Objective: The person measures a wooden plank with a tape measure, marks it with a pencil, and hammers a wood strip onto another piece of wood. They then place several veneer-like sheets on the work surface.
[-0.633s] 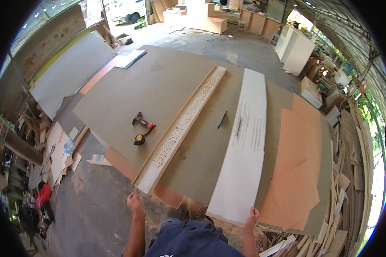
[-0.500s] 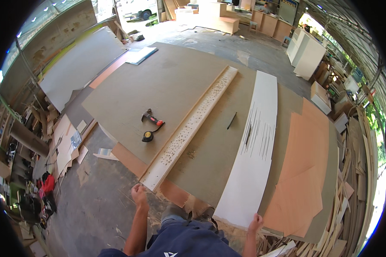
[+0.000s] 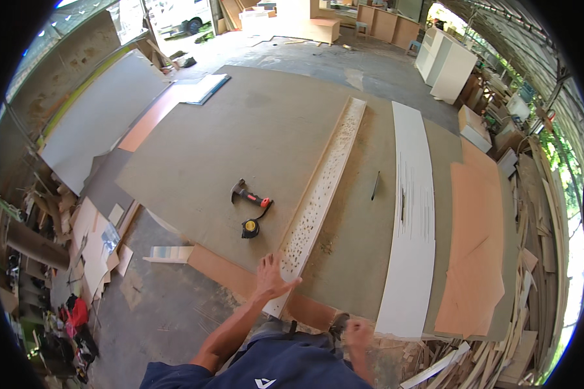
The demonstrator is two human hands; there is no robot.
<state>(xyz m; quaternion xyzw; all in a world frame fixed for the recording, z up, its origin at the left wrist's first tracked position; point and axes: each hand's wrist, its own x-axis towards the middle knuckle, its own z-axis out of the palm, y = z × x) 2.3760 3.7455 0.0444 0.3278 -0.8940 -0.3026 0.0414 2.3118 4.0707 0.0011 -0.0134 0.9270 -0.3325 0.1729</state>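
My left hand (image 3: 274, 279) is open, fingers stretched, at the near end of a long narrow white board (image 3: 315, 214) with pale wooden side edges and many small brown specks; I cannot tell whether these are holes or chips. My right hand (image 3: 357, 334), smeared by motion, is near my body between that board and a long white sheet (image 3: 405, 279) with dark lines along its middle. Left of the speckled board lie a hammer (image 3: 250, 196) with a black and red handle and a black and yellow tape measure (image 3: 250, 227). A dark pencil-like stick (image 3: 376, 185) rests between board and sheet.
All this lies on a large brown panel (image 3: 240, 123). Thin orange-brown sheets (image 3: 474, 246) overlap its right side. Wood offcuts (image 3: 532, 259) pile up along the right. Scraps and a red item (image 3: 77, 308) are on the floor at left. A white cabinet (image 3: 451, 65) stands far right.
My left hand has gone from the speckled board's near corner to over its near end, fingers spreading. My right hand has left the white sheet's near edge and moved left. The view has shifted.
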